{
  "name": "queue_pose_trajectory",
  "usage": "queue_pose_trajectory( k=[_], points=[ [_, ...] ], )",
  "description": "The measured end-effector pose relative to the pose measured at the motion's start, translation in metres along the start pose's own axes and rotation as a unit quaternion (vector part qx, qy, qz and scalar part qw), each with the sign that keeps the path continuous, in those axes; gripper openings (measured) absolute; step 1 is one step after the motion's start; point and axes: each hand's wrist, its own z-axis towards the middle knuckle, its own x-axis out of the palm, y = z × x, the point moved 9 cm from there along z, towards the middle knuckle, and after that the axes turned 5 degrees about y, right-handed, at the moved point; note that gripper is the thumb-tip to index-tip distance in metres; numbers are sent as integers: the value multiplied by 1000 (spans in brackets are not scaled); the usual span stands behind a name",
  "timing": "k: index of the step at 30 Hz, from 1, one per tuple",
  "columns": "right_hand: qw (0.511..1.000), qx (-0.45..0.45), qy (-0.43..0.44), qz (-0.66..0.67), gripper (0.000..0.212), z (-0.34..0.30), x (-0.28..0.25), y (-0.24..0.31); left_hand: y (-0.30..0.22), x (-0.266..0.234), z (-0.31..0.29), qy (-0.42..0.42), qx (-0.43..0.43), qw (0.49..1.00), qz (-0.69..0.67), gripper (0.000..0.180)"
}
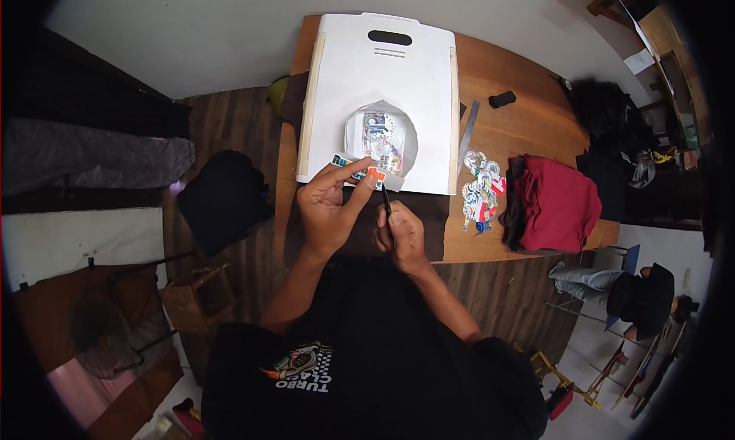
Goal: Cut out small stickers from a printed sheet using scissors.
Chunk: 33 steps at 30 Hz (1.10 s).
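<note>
At the far left, a caged fan (103, 333) stands near an open wooden box (197, 296), and a pile of black cloth (222, 199) lies above them. The left hand (325, 214) has its thumb and forefinger pinched on a lettered sticker strip (378, 175), held up over the lower edge of a white panel (352, 73) that lies on the wooden counter (524, 138). In the panel's round opening are printed, glossy pieces (380, 134). The right hand (403, 233) has its fingers closed around a slim black tool (386, 201), its tip close to the strip; whether they touch I cannot tell. Farther right come a metal ruler (468, 134), a heap of cut-out stickers (482, 187), a small black bundle (502, 99), folded red cloth (555, 203) and another person (641, 296).
</note>
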Motion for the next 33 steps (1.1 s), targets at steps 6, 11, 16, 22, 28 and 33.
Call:
queue_pose_trajectory(
  k=[6, 11, 16, 22, 28, 33],
  points=[
    [1000, -4, -5, 2, 28, 0, 1, 1, 1, 0, 0, -13, 0, 999, -30, 27],
    [1000, -11, -9, 10, 28, 0, -1, 2, -7, 1, 1, 16, 30, 999, 22, 24],
    [1000, -17, -11, 12, 28, 1, -1, 3, -7, 0, 1, 12, 11, 999, 38, 21],
    [1000, -17, -5, 22, 28, 0, -2, 1, -4, -1, 0, 3, -1, 1000, 22, 20],
    [1000, -15, -11, 17, 28, 2, 1, 3, -3, 1, -1, 10, -18, 1000, 20, 19],
    [999, -9, -10, 34, 31, 4, 0, 1, -1, 4, -1, 39, -19, 998, 37, 19]
  ],
)
